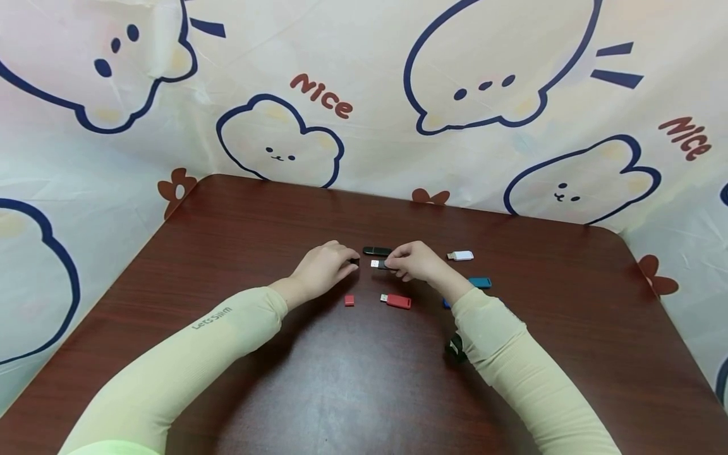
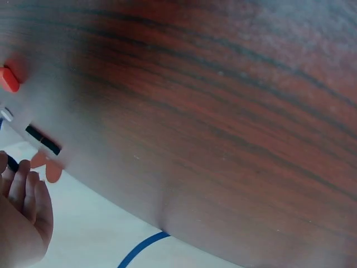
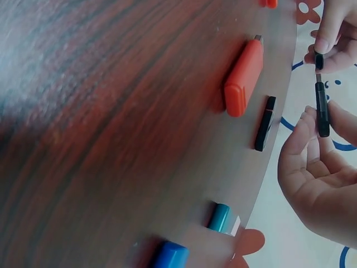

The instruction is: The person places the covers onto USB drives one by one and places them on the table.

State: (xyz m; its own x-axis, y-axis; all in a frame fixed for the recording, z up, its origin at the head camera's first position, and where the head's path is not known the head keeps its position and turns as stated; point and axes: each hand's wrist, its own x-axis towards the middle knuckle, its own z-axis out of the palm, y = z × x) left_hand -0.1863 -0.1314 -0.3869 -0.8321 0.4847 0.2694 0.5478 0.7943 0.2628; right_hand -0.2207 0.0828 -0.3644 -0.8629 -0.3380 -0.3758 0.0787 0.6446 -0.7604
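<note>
I see L grip (image 1: 321,268) pinching blk cap (image 1: 355,261) and R grip (image 1: 419,261) pinching blk USB (image 1: 383,265), bare plug (image 1: 375,263) facing the cap; both held above desk (image 1: 341,392), near a 2nd blk USB (image 1: 376,251) (capped). Red USB (image 1: 398,301), uncapped, lies near side, red cap (image 1: 349,301) to its L. White USB (image 1: 463,255), plug exposed, lies R of R grip; teal USB (image 1: 481,282) lies btwn white USB and R sleeve (image 1: 491,328).
</note>
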